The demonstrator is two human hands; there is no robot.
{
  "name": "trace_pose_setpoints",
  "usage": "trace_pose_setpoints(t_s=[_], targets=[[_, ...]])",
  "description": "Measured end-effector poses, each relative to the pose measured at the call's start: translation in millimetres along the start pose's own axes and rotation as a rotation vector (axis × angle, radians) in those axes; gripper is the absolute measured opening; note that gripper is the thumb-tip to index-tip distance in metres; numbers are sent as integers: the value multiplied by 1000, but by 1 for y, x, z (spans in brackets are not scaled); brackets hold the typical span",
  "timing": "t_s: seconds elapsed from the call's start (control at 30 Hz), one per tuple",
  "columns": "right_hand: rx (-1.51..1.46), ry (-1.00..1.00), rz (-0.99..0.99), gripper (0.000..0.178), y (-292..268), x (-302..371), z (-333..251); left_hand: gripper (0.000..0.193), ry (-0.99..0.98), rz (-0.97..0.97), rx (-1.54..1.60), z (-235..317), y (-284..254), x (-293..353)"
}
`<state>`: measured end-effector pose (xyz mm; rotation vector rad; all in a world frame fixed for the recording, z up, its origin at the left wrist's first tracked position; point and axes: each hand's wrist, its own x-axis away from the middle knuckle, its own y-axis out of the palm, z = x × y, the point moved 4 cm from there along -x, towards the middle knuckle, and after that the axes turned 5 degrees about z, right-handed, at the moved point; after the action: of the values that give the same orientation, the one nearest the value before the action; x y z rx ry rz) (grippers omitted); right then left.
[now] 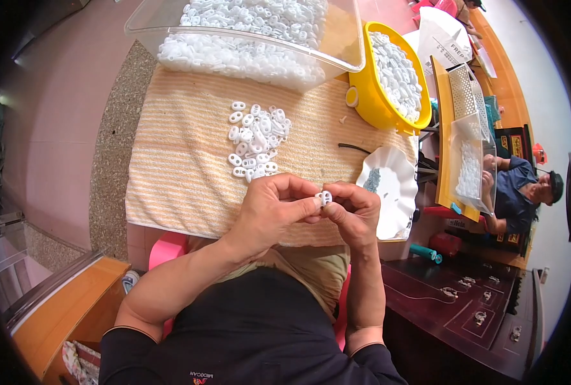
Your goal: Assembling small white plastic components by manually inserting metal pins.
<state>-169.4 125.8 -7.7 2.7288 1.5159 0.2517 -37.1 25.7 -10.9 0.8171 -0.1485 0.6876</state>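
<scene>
At the near edge of the towel-covered table, a small white plastic piece with two holes (326, 197) is held between my hands. My left hand (266, 208) pinches it from the left with thumb and forefinger. From the other side, the thumb and fingers of my right hand (356, 215) close on the same piece. Just beyond my left hand lies a loose pile of similar white two-hole pieces (259, 138). A white scalloped plate (397, 199) sits right of my right hand, with tiny grey-blue bits (372, 180) on it.
A clear bin (360, 42) full of white pieces stands at the back, beside a yellow tub (362, 96) of them. A thin black strip (354, 147) lies on the striped towel (182, 147). On the right, another person (519, 196) works at a clear tray (468, 131).
</scene>
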Motion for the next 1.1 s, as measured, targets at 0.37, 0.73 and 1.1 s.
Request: trace_pose_setpoints(t_s=[0.37, 0.73, 1.1], targets=[[14, -32, -36, 28, -4, 1, 1, 15, -56, 5, 71, -1, -1, 0], [26, -6, -9, 27, -2, 2, -1, 13, -122, 0, 120, -4, -3, -1], [14, -101, -16, 30, -4, 0, 2, 17, -242, -118, 283, -8, -1, -1]])
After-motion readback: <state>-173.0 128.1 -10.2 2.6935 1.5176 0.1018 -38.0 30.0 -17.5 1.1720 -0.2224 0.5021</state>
